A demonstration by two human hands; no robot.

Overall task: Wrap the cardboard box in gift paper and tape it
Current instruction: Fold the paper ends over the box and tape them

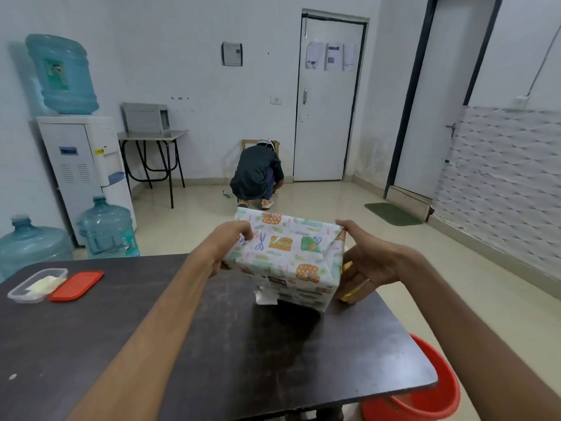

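- Head view: wrapped box (285, 259) tilted at the far edge of the table (212, 344).
- Left hand (229, 241) gripping its left end, fingers curled over the top edge.
- Right hand (368, 262) clamped round the right end, thumb on the top corner, some yellow thing (349, 295) tucked under the fingers.

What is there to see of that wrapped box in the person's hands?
The wrapped box is covered in white paper printed with orange and green presents, blue bows and leaves. It sits tilted over the dark table, near its far edge. The left hand grips its left end; the right hand holds the right end, where the paper is folded into a pointed flap. A white scrap pokes out beneath.
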